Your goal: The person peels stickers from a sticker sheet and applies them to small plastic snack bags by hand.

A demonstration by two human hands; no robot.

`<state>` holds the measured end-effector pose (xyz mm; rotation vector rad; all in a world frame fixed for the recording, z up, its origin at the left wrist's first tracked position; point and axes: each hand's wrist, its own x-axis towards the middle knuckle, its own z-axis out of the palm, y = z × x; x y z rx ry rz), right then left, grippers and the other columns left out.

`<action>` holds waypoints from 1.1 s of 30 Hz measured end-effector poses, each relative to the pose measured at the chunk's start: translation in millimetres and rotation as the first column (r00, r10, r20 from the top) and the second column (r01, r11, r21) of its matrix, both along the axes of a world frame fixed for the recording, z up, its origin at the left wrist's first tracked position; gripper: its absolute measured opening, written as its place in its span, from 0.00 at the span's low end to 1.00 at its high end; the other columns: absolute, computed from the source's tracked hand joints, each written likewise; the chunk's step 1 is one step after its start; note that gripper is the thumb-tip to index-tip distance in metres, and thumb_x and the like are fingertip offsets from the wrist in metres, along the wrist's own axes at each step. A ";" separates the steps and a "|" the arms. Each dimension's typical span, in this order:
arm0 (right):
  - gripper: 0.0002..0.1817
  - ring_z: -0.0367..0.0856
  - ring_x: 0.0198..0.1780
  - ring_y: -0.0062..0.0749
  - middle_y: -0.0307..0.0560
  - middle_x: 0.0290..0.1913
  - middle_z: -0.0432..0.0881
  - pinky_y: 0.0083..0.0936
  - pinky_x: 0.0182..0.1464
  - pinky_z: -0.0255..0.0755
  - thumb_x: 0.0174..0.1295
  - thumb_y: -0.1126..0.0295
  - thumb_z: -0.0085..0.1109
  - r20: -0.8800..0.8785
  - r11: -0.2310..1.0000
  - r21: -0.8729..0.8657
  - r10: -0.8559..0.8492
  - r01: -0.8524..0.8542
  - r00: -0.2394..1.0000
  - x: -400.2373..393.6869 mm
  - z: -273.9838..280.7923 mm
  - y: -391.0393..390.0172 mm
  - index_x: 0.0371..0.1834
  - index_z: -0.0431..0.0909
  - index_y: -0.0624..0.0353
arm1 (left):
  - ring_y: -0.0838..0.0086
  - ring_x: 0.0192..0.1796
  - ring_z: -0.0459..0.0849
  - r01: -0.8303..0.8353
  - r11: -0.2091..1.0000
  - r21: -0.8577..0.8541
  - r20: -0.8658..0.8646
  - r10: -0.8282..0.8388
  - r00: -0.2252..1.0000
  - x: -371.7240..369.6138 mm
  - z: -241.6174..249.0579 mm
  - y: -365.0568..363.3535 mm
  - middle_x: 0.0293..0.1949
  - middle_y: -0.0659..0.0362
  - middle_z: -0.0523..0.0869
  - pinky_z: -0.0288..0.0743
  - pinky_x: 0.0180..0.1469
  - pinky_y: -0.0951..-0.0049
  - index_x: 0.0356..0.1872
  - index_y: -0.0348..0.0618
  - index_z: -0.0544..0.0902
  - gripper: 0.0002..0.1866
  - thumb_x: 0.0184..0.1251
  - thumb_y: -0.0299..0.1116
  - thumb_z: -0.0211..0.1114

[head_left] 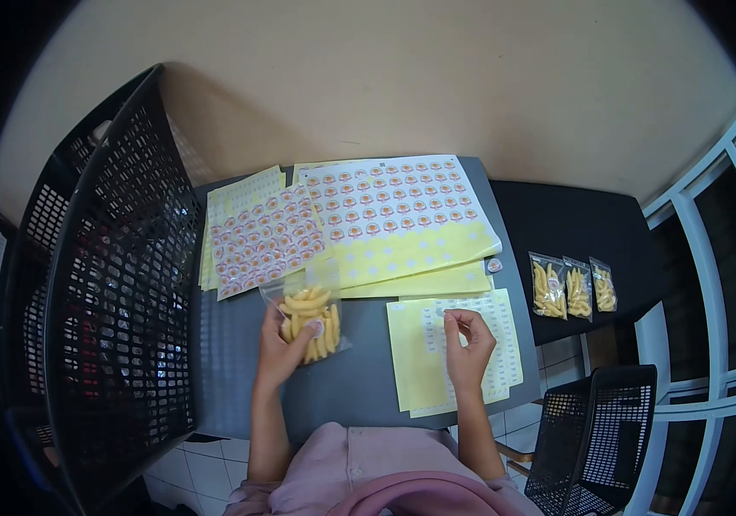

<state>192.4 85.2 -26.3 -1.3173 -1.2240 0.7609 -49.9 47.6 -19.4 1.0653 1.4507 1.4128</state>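
My left hand (286, 346) is closed around a clear plastic bag of yellow finger-shaped snacks (321, 310), its thumb over a small round sticker (316, 327) on the bag's front. The bag lies at the middle of the grey table, against the lower edge of a sheet of round stickers (266, 242). My right hand (469, 348) hovers over a yellow backing sheet with rows of small labels (499, 344). Thumb and forefinger are pinched together there; whatever sits between them is too small to name.
More sticker sheets (398, 199) overlap at the back of the grey table (359, 378). One loose round sticker (494, 266) lies beside them. Several filled snack bags (578, 288) rest on a black table at right. Tall black crates (123, 258) rise at left; a black basket (596, 430) stands lower right.
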 end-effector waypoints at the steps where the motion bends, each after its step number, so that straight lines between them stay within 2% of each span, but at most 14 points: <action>1: 0.03 0.78 0.32 0.24 0.46 0.29 0.79 0.19 0.36 0.72 0.51 0.78 0.57 -0.001 1.000 0.000 0.001 -0.001 1.000 -5.3 8.7 -2.3 0.27 0.76 0.67 | 0.73 0.43 0.78 0.025 0.999 0.041 0.003 -0.025 1.000 4.8 -0.3 0.5 0.40 0.54 0.78 0.73 0.44 0.76 0.51 0.36 0.64 0.25 0.51 0.22 0.63; 3: 0.03 0.79 0.30 0.28 0.47 0.28 0.80 0.20 0.36 0.72 0.45 0.80 0.60 0.166 0.966 0.249 0.028 -0.070 0.986 -17.3 28.3 -7.1 0.24 0.76 0.64 | 0.73 0.44 0.77 0.010 0.998 0.067 -0.017 -0.009 1.000 19.2 6.4 1.1 0.42 0.53 0.76 0.73 0.46 0.75 0.51 0.36 0.64 0.24 0.52 0.21 0.62; 4: 0.03 0.79 0.30 0.28 0.47 0.28 0.80 0.20 0.36 0.72 0.45 0.80 0.60 0.166 0.966 0.250 0.027 -0.068 0.986 -23.9 38.4 -9.8 0.24 0.76 0.64 | 0.72 0.46 0.77 -0.004 0.996 0.092 -0.036 0.007 0.999 27.9 12.1 1.4 0.45 0.53 0.75 0.72 0.47 0.75 0.51 0.36 0.64 0.24 0.52 0.20 0.61; 6: 0.07 0.79 0.29 0.30 0.47 0.27 0.80 0.21 0.33 0.73 0.40 0.81 0.63 0.199 0.910 0.385 0.077 -0.150 0.977 -37.6 56.7 -14.3 0.22 0.75 0.62 | 0.72 0.47 0.76 0.028 0.993 0.113 0.034 -0.032 0.999 44.7 27.1 0.7 0.46 0.52 0.74 0.71 0.48 0.75 0.52 0.36 0.64 0.24 0.53 0.20 0.60; 8: 0.08 0.80 0.28 0.30 0.47 0.26 0.80 0.20 0.32 0.73 0.38 0.82 0.63 0.218 0.869 0.462 0.083 -0.178 0.972 -49.5 69.0 -14.9 0.21 0.74 0.62 | 0.72 0.48 0.75 0.074 0.991 0.112 -0.058 -0.068 0.996 55.8 36.2 0.9 0.46 0.53 0.74 0.70 0.49 0.75 0.52 0.36 0.65 0.23 0.54 0.20 0.59; 9: 0.09 0.80 0.28 0.31 0.46 0.26 0.80 0.19 0.31 0.73 0.37 0.82 0.64 0.238 0.821 0.533 0.089 -0.207 0.967 -54.2 73.1 -15.0 0.20 0.73 0.62 | 0.75 0.44 0.78 0.051 0.979 0.198 -0.136 -0.025 0.990 61.6 36.6 2.0 0.43 0.52 0.79 0.72 0.45 0.76 0.49 0.35 0.68 0.20 0.54 0.23 0.61; 10: 0.09 0.80 0.28 0.31 0.46 0.26 0.80 0.19 0.31 0.73 0.37 0.82 0.64 0.238 0.820 0.535 0.088 -0.206 0.967 -57.8 75.8 -15.1 0.20 0.73 0.62 | 0.75 0.44 0.78 0.052 0.978 0.200 -0.136 -0.025 0.990 65.4 35.3 2.4 0.43 0.52 0.79 0.72 0.45 0.76 0.49 0.35 0.68 0.20 0.54 0.23 0.61; 12: 0.10 0.80 0.28 0.31 0.44 0.26 0.80 0.18 0.28 0.72 0.36 0.82 0.64 0.310 0.715 0.660 0.020 -0.230 0.951 -63.8 79.8 -15.6 0.21 0.73 0.60 | 0.74 0.45 0.78 0.086 0.945 0.315 -0.150 -0.040 0.988 71.0 31.6 2.7 0.43 0.51 0.79 0.73 0.43 0.77 0.49 0.35 0.69 0.20 0.54 0.22 0.61; 13: 0.11 0.79 0.26 0.29 0.41 0.26 0.80 0.17 0.27 0.71 0.35 0.82 0.64 0.319 0.698 0.682 -0.014 -0.219 0.948 -66.4 81.4 -17.2 0.19 0.71 0.58 | 0.70 0.45 0.79 0.112 0.921 0.372 -0.237 -0.023 0.971 72.4 36.7 3.7 0.45 0.49 0.78 0.74 0.44 0.76 0.50 0.35 0.69 0.21 0.53 0.21 0.60; 19: 0.19 0.73 0.21 0.25 0.37 0.24 0.79 0.17 0.22 0.64 0.33 0.81 0.65 0.367 0.658 0.736 -0.194 -0.157 0.910 -71.6 87.9 -27.9 0.11 0.60 0.53 | 0.62 0.47 0.78 0.086 0.844 0.529 -0.362 0.133 0.923 83.0 38.2 5.0 0.49 0.47 0.75 0.76 0.46 0.71 0.53 0.38 0.66 0.23 0.55 0.21 0.58; 22: 0.18 0.71 0.21 0.25 0.35 0.23 0.79 0.18 0.23 0.60 0.33 0.80 0.65 0.371 0.668 0.731 -0.215 -0.142 0.903 -72.3 89.2 -29.9 0.11 0.61 0.53 | 0.60 0.48 0.77 0.100 0.803 0.588 -0.374 0.160 0.914 83.9 35.5 6.2 0.50 0.46 0.74 0.76 0.45 0.69 0.54 0.40 0.64 0.24 0.54 0.20 0.58; 29: 0.18 0.70 0.21 0.24 0.33 0.23 0.79 0.18 0.26 0.59 0.33 0.79 0.66 0.383 0.699 0.704 -0.219 -0.131 0.897 -77.4 89.2 -30.3 0.11 0.62 0.51 | 0.58 0.49 0.76 0.140 0.746 0.651 -0.413 0.193 0.890 83.8 31.0 9.2 0.51 0.45 0.73 0.76 0.44 0.69 0.55 0.40 0.64 0.25 0.54 0.21 0.59; 32: 0.17 0.70 0.21 0.23 0.33 0.22 0.79 0.18 0.27 0.59 0.34 0.79 0.66 0.375 0.737 0.665 -0.184 -0.126 0.909 -78.0 91.1 -29.3 0.11 0.63 0.51 | 0.58 0.49 0.76 0.153 0.732 0.663 -0.443 0.221 0.869 82.9 31.9 9.1 0.51 0.44 0.73 0.76 0.43 0.69 0.55 0.40 0.64 0.25 0.54 0.21 0.59; 33: 0.16 0.71 0.21 0.23 0.33 0.22 0.79 0.19 0.28 0.59 0.35 0.79 0.66 0.362 0.767 0.628 -0.132 -0.137 0.923 -77.7 91.7 -28.8 0.12 0.64 0.51 | 0.58 0.49 0.76 0.174 0.749 0.640 -0.451 0.183 0.874 81.4 34.1 7.8 0.51 0.45 0.73 0.76 0.44 0.69 0.55 0.40 0.64 0.25 0.54 0.21 0.58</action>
